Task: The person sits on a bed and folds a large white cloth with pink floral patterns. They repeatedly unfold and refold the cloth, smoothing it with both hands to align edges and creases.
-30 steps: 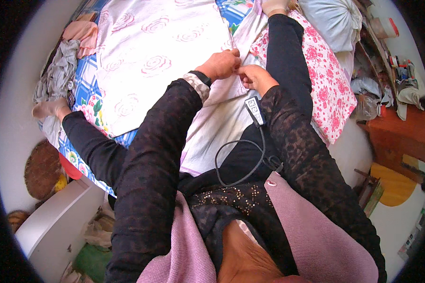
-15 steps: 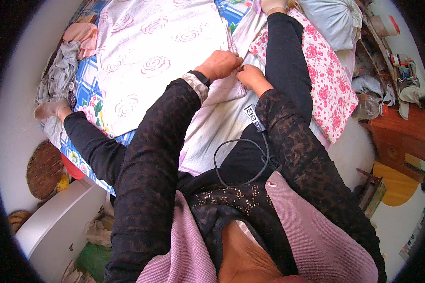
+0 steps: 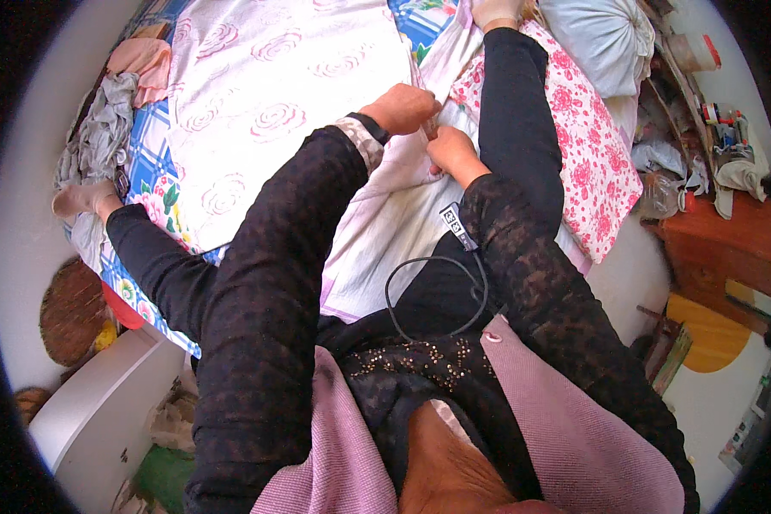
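A white cloth with pink rose outlines (image 3: 274,120) lies spread in front of me, over my lap and between my outstretched legs. At its right edge, my left hand (image 3: 403,109) is closed on a gathered fold of the fabric. My right hand (image 3: 455,152) sits just below and to the right, its fingers pinched at the same edge; whatever is between them is too small to make out. A plain whitish cloth with a pink border (image 3: 377,257) runs under the fold toward my lap. From my right sleeve hangs a small tag-like device on a dark cable (image 3: 457,224).
Blue checked, flowered bedding (image 3: 150,141) shows beneath the cloth. At right lie a red-flowered pillow (image 3: 591,163) and a stuffed pale bag (image 3: 600,43). Crumpled grey clothing (image 3: 103,128) is at left. Beyond the bed stand a reddish-brown wooden cabinet (image 3: 711,244) and a white furniture panel (image 3: 94,398).
My hands have drawn slightly apart along the cloth's edge: the left has gone a little up, the right a little down toward me. The whole view has shifted slightly.
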The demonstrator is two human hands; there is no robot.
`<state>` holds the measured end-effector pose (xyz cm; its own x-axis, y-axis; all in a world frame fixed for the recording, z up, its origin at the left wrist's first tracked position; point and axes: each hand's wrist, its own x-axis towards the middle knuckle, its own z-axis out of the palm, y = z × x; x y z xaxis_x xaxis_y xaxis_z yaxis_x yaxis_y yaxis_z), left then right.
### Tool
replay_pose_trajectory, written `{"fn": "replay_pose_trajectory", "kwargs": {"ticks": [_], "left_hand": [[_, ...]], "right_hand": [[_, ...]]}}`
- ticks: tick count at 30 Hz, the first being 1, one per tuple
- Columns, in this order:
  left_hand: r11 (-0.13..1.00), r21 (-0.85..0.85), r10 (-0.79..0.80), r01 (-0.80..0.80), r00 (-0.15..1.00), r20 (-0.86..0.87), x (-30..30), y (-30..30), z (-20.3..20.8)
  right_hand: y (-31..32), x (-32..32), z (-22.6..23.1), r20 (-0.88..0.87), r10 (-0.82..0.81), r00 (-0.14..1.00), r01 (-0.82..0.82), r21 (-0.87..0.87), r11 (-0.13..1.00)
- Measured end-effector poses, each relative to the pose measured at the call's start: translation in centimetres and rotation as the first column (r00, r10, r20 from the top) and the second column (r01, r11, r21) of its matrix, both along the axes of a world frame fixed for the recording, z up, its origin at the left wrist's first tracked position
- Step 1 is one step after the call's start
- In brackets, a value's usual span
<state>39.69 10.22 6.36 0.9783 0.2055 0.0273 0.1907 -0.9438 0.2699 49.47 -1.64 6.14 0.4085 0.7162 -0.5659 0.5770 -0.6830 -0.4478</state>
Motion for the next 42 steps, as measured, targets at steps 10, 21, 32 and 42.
{"fn": "replay_pose_trajectory", "kwargs": {"ticks": [10, 21, 32, 42], "left_hand": [[0.933, -0.180, 0.352, -0.311, 0.894, 0.278, -2.0, -3.4, -1.6], [0.555, -0.619, 0.809, -0.556, 0.533, 0.246, -2.6, -9.6, -2.3], [0.510, -0.566, 0.829, -0.647, 0.545, 0.125, -0.7, -8.5, -2.5], [0.370, -0.656, 0.897, -0.658, 0.436, 0.068, -1.0, -7.8, -3.5]], "right_hand": [[1.2, 1.1, -1.1, -0.230, -0.022, 0.973, 0.018, -0.019, 1.000], [3.9, 1.7, -1.6, -0.655, -0.342, 0.674, 0.447, -0.006, 0.895], [7.8, 5.0, -4.4, -0.241, 0.225, 0.944, -0.186, 0.173, 0.967], [8.6, 6.1, -0.3, -0.296, 0.423, 0.856, -0.385, 0.181, 0.905]]}}
